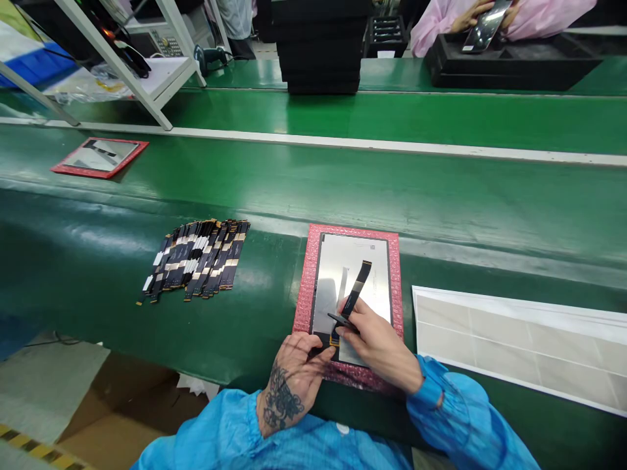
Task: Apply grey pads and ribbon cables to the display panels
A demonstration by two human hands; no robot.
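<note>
A display panel point(375, 300), silver-backed with a dark border, lies on a sheet of pink bubble wrap point(304, 287) in front of me. A black flex cable point(360, 284) slants up over its back, and its lower end meets the panel's bottom edge. My right hand point(379, 339) is closed on dark tweezers point(339, 319) just over the cable. Beside it, my left hand point(296, 372) has thumb and index finger drawn together at the panel's lower left edge, by the cable's end. What those fingertips grip is partly hidden.
Left of the panel is a pile of flex cables point(196, 258). Another panel on a pink wrap point(100, 158) lies far left. A white sheet of pale labels point(519, 346) is at right. Behind stand a black tray stack point(321, 46), a metal rack point(117, 62) and a person in pink sleeves point(543, 18).
</note>
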